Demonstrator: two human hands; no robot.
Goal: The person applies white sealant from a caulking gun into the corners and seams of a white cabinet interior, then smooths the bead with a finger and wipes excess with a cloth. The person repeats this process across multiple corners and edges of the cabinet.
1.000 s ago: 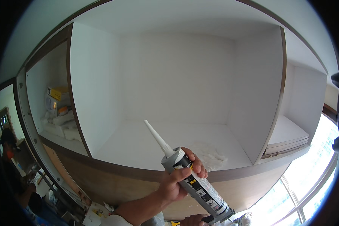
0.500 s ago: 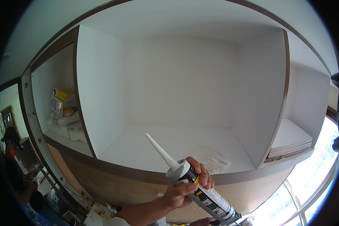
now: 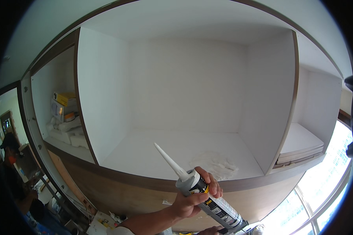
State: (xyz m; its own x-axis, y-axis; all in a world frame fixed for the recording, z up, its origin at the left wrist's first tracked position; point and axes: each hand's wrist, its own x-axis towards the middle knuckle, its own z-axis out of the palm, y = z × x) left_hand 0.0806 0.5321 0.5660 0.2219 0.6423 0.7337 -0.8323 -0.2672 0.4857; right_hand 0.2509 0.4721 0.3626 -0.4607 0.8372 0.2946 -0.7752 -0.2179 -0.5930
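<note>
My left hand [image 3: 190,199] is closed around the upper end of a caulking gun [image 3: 217,209] loaded with a silver-and-black cartridge, whose long white nozzle [image 3: 170,160] points up and left. At the bottom edge, my right hand [image 3: 209,231] grips the gun's handle end, mostly out of frame. Beyond the nozzle is the white interior of the middle cabinet compartment [image 3: 184,86]; its floor carries a pale, smeary patch [image 3: 217,164] near the front.
The left compartment holds stacked boxes [image 3: 62,105] and white foam [image 3: 66,137]. White boards [image 3: 300,141] lie in the right compartment. A person [image 3: 10,152] shows at far left beside a doorway. Clutter [image 3: 104,221] sits below; a bright window [image 3: 321,180] is at right.
The caulking gun and both hands have shifted slightly down and right in the view since a second ago, the nozzle tip now lower against the compartment floor.
</note>
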